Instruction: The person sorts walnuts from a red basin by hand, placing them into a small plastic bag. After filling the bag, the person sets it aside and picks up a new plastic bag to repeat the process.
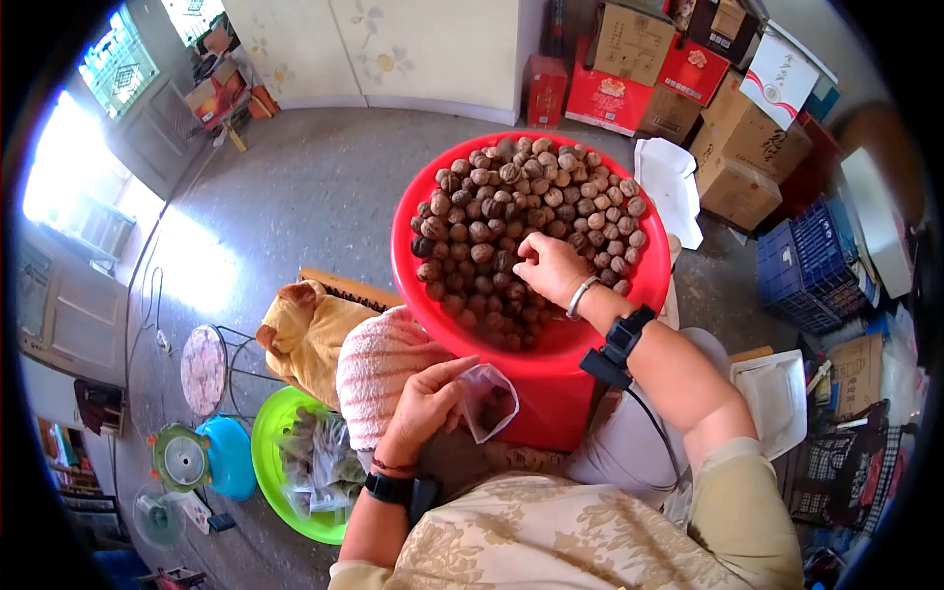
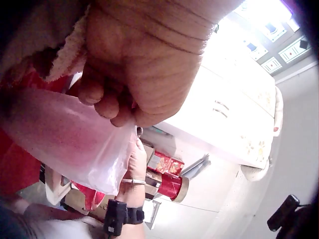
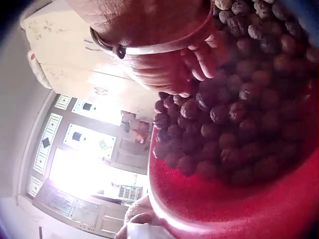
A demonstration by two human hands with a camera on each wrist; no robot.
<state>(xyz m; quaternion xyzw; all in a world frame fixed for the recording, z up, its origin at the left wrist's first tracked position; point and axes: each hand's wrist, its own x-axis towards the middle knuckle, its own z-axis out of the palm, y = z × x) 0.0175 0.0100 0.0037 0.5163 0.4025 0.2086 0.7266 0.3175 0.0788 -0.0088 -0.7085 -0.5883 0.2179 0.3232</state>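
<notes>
Walnuts (image 1: 479,231) fill much of a round red basin (image 1: 405,265). My right hand (image 1: 553,270) is down among them with its fingers bent; in the right wrist view the fingers (image 3: 202,59) of that hand lie against the walnuts (image 3: 219,113), and whether one is gripped is hidden. Below the basin's near rim, my left hand (image 1: 425,405) pinches the edge of a small clear plastic bag (image 1: 489,401), its mouth spread and something dark inside. The left wrist view shows the bag (image 2: 75,139) hanging from the curled fingers of the left hand (image 2: 144,64).
A green basin (image 1: 265,462) with filled plastic bags (image 1: 320,462) stands at the lower left, near a blue basin (image 1: 228,457) and a round stool (image 1: 204,371). A pink striped towel (image 1: 379,369) lies beside the red basin. Cardboard boxes (image 1: 737,162) and a blue crate (image 1: 811,261) stand at the right.
</notes>
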